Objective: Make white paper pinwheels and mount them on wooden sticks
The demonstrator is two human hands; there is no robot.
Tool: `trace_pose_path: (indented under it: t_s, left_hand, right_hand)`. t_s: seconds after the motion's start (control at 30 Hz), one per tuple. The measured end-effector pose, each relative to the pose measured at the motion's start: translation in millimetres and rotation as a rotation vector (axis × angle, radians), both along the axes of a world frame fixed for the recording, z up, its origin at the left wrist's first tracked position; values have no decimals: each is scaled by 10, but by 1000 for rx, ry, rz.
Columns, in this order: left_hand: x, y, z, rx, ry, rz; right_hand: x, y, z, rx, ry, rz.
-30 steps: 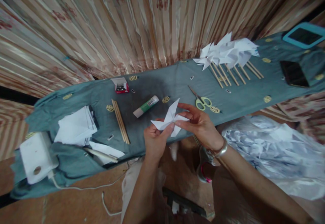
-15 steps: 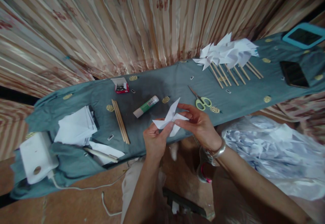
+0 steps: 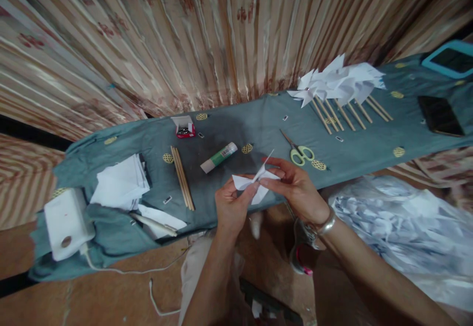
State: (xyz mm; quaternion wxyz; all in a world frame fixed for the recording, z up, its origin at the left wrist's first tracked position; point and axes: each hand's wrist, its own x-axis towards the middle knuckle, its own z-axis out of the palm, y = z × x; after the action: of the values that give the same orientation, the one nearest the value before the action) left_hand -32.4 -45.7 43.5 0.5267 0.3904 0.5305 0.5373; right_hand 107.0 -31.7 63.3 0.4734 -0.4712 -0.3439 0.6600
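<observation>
A white paper pinwheel (image 3: pixel 261 195) is pinched between both hands above the front edge of the cloth-covered table (image 3: pixel 229 205). My left hand (image 3: pixel 232 205) grips its left side, thumb near the centre. My right hand (image 3: pixel 295 185), with a silver bangle at the wrist, holds the right side with thumb and fingers closed. One blade points up and is seen nearly edge-on. The fingers hide part of the middle. Beyond the hands lie a glue stick (image 3: pixel 219 158) and green-handled scissors (image 3: pixel 301 155).
Wooden sticks (image 3: pixel 182 178), a red box of small metal pieces (image 3: pixel 185 129) and a paper stack (image 3: pixel 121 183) lie leftward, near a white corded device (image 3: pixel 68 223). Finished pinwheels (image 3: pixel 340 83), a dark phone (image 3: pixel 440 115) and a blue-framed tablet (image 3: pixel 451 59) are rightward. A plastic bag of paper (image 3: pixel 399 227) stands below.
Both hands still hold the pinwheel, its upper blade now turned nearly edge-on. The whole view has shifted slightly, so the table things appear farther right and lower.
</observation>
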Motion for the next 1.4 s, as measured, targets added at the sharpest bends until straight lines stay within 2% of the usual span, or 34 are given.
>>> trace_pose_path:
  t_s: [0.47, 0.83, 1.1, 1.4]
  left_hand:
    - [-17, 14, -90, 6, 52, -45]
    - [51, 37, -52, -45, 31, 9]
    - [58, 47, -77, -77, 37, 29]
    - [69, 37, -58, -65, -1, 56]
  right_hand:
    - [4, 23, -17, -23, -5, 0]
    - [16, 31, -66, -40, 11, -31]
    - [22, 29, -86, -26, 0, -18]
    - [18, 26, -93, -18, -5, -8]
